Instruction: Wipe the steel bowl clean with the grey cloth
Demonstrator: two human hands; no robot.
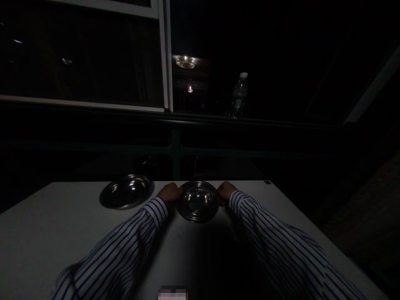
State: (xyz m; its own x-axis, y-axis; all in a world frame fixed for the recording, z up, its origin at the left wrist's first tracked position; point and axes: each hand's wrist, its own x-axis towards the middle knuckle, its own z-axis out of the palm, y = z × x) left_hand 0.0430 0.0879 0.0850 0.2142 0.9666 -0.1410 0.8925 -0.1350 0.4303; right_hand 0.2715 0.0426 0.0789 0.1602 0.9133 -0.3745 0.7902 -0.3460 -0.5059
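A shiny round metal bowl (198,202) with a ridged rim is between my hands, over the far part of the white table (78,241). At its left side my left hand (170,192) has its fingers closed on the rim. Opposite, my right hand (226,191) grips the right edge, its fingers curled and partly hidden. A wider metal bowl (126,191) sits to the left, apart from my left hand and slightly tilted. Whether the held bowl touches the table, I cannot tell.
Beyond the table, a clear plastic bottle (239,96) with a white cap stands on the window ledge (200,119). A white window frame (167,62) rises at the back. A small dark label (268,182) is at the table's far right corner. The room is dim.
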